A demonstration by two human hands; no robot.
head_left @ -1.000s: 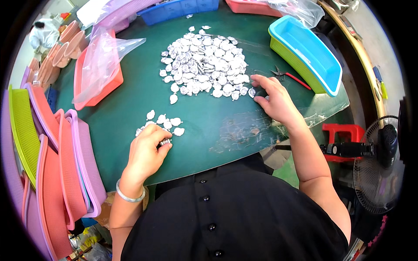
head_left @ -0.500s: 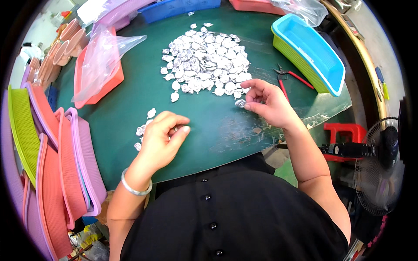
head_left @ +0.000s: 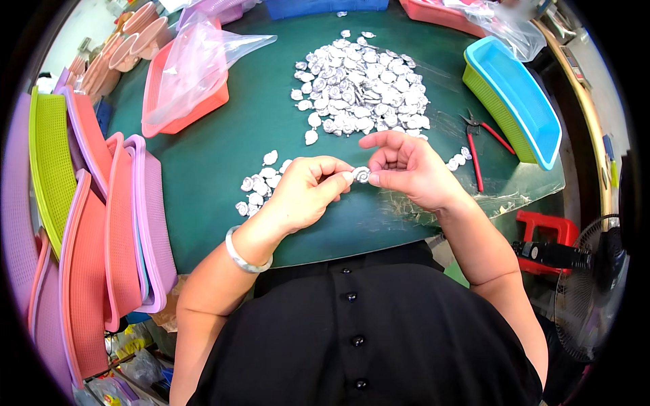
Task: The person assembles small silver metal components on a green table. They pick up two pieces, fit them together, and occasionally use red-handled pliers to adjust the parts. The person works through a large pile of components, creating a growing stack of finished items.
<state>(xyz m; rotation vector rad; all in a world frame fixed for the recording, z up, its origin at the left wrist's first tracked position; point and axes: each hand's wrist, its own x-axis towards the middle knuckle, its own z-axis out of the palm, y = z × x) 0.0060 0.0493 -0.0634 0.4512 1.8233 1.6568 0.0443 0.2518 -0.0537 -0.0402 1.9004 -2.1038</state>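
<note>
In front of me a small silver-white rose-shaped piece [head_left: 361, 174] with a spiral face is held between both hands. My left hand [head_left: 308, 191], with a pale bangle [head_left: 245, 253] at its wrist, pinches the piece's left edge between thumb and forefinger. At its right edge, my right hand [head_left: 416, 172] has its thumb and curled fingers closed on it. Beyond my hands lies a large heap of similar pieces [head_left: 359, 88]. A smaller group of them [head_left: 257, 188] lies beside my left hand, partly hidden by it. A few more [head_left: 459, 159] rest right of my right hand.
Red-handled cutting pliers [head_left: 475, 159] lie on the green tabletop [head_left: 223, 152] near a blue-and-green basket [head_left: 518, 101]. A pink basket [head_left: 172, 122] with a plastic bag stands far left. Stacked baskets [head_left: 125, 230] crowd the left side; a fan [head_left: 586, 291] stands at right.
My two hands have come together in front of me, and the piece from my right fingertips is now between them. The view has shifted, moving the table's contents rightward.
</note>
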